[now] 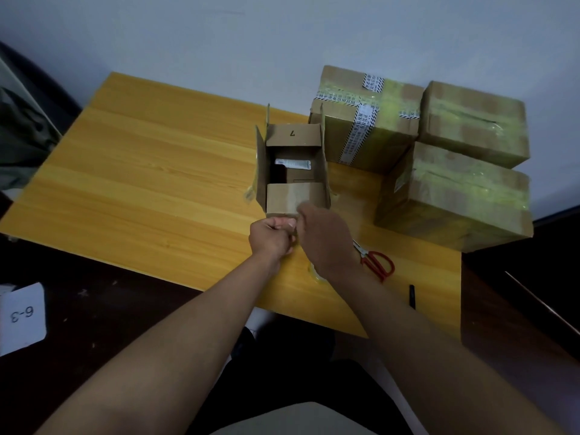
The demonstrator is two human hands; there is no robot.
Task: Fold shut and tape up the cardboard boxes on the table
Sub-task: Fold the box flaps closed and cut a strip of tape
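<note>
The right hand hides most of a tape roll; both hands' curled fingers hold something indistinct. The open box holds a white packet.

The open box stands mid-table toward the far edge, and my left hand and right hand meet at its near side. Three taped boxes crowd the far right corner: one just right of the open box, one further right, one before them. The scissors lie near the front edge by my right wrist, the tape roll beneath it.
</note>
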